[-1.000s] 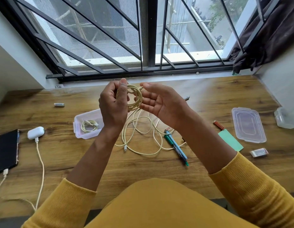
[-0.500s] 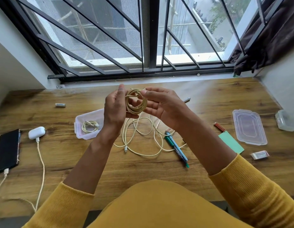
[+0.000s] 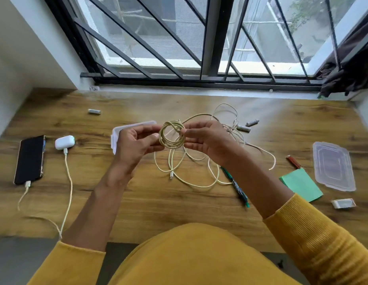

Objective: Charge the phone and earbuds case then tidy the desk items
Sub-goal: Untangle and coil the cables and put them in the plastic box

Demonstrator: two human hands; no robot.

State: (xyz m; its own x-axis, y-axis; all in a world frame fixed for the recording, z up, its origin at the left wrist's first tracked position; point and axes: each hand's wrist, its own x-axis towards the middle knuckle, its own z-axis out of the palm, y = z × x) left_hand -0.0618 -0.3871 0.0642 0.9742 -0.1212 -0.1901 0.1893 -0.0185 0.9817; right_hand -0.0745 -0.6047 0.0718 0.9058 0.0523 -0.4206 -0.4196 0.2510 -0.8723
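Observation:
A cream cable coil (image 3: 172,135) is held above the wooden desk (image 3: 150,204) between both hands. My left hand (image 3: 135,143) pinches its left side and my right hand (image 3: 205,140) pinches its right side. The cable's loose tail (image 3: 187,179) hangs down and loops on the desk below. At the far left a black phone (image 3: 30,159) lies with a charging cable plugged in, and a white earbuds case (image 3: 64,142) beside it is also plugged in. A clear plastic box (image 3: 125,128) sits behind my left hand, mostly hidden.
A clear lid (image 3: 333,165) lies at the right with a green sticky pad (image 3: 301,185), a red lighter (image 3: 293,161) and a small white eraser (image 3: 343,203). Pens (image 3: 237,187) lie under my right forearm. Batteries (image 3: 249,125) and another battery (image 3: 94,111) lie toward the window.
The view has tilted down and both hands have lowered toward the desk. The coil is now pinched from both sides, and more loose cable shows behind my right hand.

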